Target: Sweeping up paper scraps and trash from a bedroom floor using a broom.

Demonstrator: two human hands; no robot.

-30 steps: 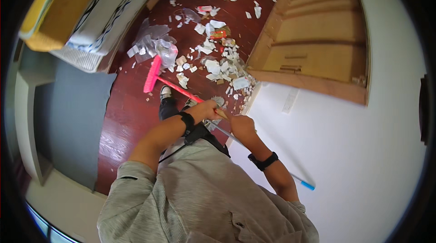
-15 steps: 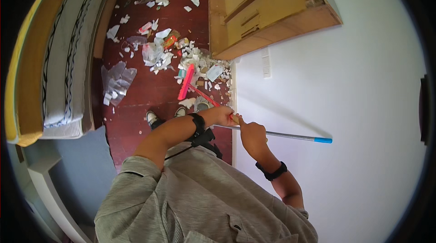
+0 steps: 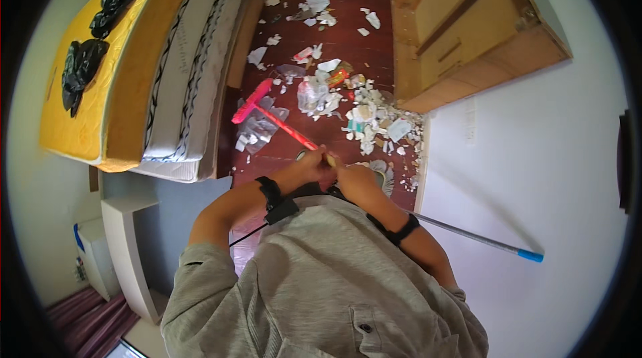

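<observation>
Both my hands are closed around the handle of a broom, whose pink bristle head (image 3: pixel 253 101) is raised at the left over a sheet of clear plastic (image 3: pixel 261 132). My left hand (image 3: pixel 317 164) grips the handle lower down, toward the head. Close behind it, my right hand (image 3: pixel 356 181) grips the pale end of the handle. Scraps of white and grey debris (image 3: pixel 374 114) lie heaped on the dark red floor, with a crumpled clear bag (image 3: pixel 311 96) and torn wrappers beside them.
Stacked mattresses (image 3: pixel 180 70) stand along the left, the yellow one carrying black plastic bags (image 3: pixel 83 70). At the upper right a wooden furniture frame (image 3: pixel 468 30) stands by the white wall. A grey pole (image 3: pixel 468 232) with a blue tip extends right beyond my right arm.
The broom head has swung left, away from the debris heap to the plastic sheet near the mattresses. Both hands moved with it, and my view has shifted left.
</observation>
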